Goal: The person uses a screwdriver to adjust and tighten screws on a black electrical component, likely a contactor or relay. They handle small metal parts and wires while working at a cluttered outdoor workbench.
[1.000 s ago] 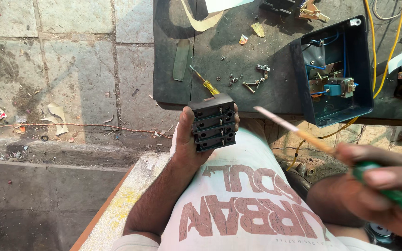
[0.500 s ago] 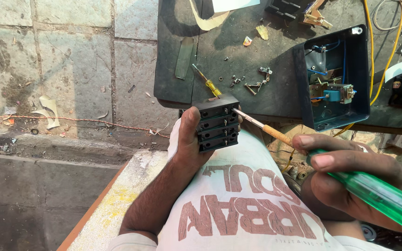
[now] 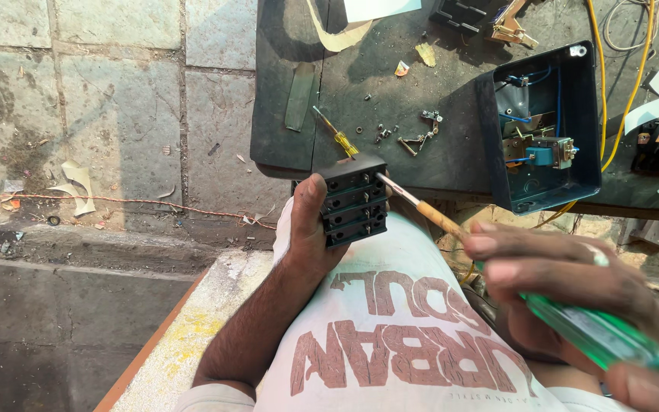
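Note:
My left hand (image 3: 306, 229) grips a black block of stacked switch units (image 3: 354, 200), held upright over my lap in the middle of the head view. My right hand (image 3: 566, 305) is closed around a screwdriver with a clear green handle (image 3: 596, 336) at the lower right. Its long shaft (image 3: 421, 206) slants up and left, and the tip touches the upper right side of the black block.
A dark work table (image 3: 436, 130) lies ahead with a small yellow-handled screwdriver (image 3: 337, 136), loose screws (image 3: 381, 133) and an open blue metal box (image 3: 547, 133) with wiring inside. Yellow cable (image 3: 634, 84) runs at the right. Stone paving lies to the left.
My right hand has swung the green screwdriver left and forward until its tip reached the black block. My left hand has kept the block nearly still.

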